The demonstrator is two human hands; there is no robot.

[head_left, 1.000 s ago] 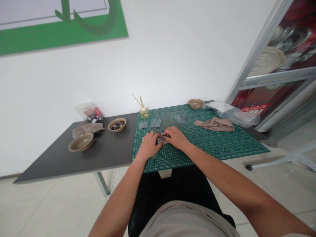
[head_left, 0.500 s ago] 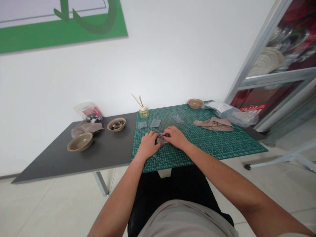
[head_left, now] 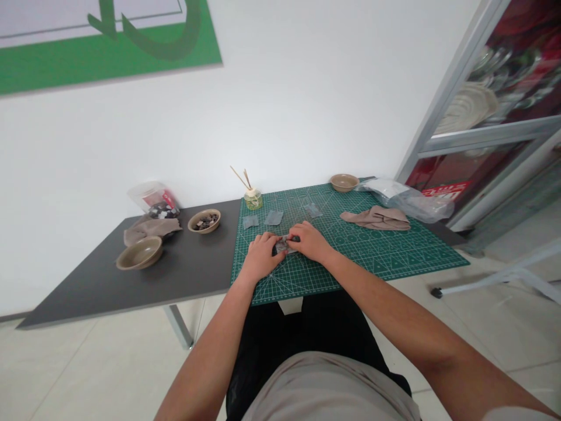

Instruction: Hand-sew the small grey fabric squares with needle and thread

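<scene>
In the head view, a small clear packet with greyish contents is held low over a green cutting mat, near its front edge; whether the mat is touched by it cannot be told. The packet's left side is gripped by the left hand, with thumb and fingers partly closed around it, and its right side is pinched between the curled fingers and thumb of the right hand. Just beyond the hands, three flat clear packets are laid apart on the mat: a left packet, a middle packet and a right packet. At the mat's back edge, a reed diffuser is stood upright near the wall. Toward the right, a folded brown cloth is laid on the mat, with a shallow bowl and a large clear plastic bag behind it. On the dark bench, left of the mat, small dark and pale pieces are held in a second bowl. Farther left, a tan bowl is placed beside a crumpled cloth, behind which a bag of pieces is seen.
</scene>
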